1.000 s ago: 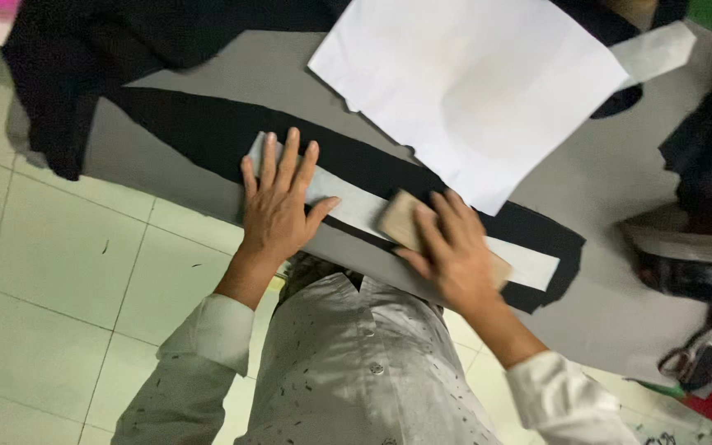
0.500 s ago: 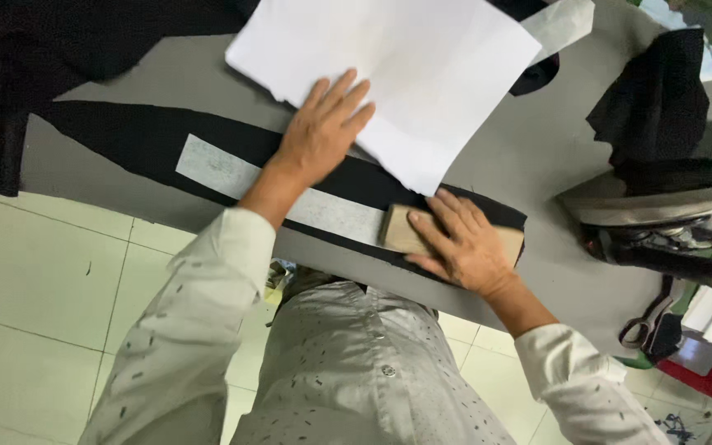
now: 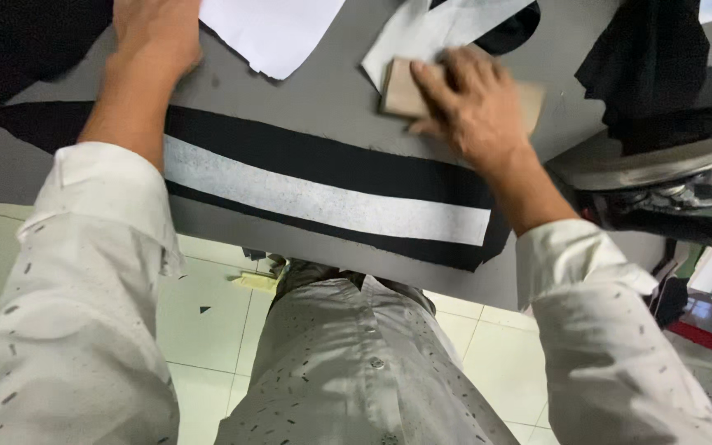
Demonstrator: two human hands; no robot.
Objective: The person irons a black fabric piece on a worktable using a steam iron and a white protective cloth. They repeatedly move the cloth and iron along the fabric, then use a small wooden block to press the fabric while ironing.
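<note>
A long black fabric strip (image 3: 331, 156) lies across the grey table (image 3: 306, 91), with a white strip (image 3: 323, 198) laid along its middle. My right hand (image 3: 475, 107) presses down on a tan block (image 3: 401, 91), just beyond the black strip's right part. My left hand (image 3: 154, 37) rests at the top left on the table, next to a white paper sheet (image 3: 269, 29). Its fingers are cut off by the frame's top edge.
A white cloth piece (image 3: 430, 29) lies under the block's far side. Black cloth (image 3: 653, 66) is heaped at the right above an iron (image 3: 653, 161). More black fabric (image 3: 10, 49) covers the table's left end. Tiled floor (image 3: 208, 305) lies below the table's near edge.
My right hand slid the tan block off the strip, away from me to the bare table. My left hand stayed beside the white sheet. The view moved closer.
</note>
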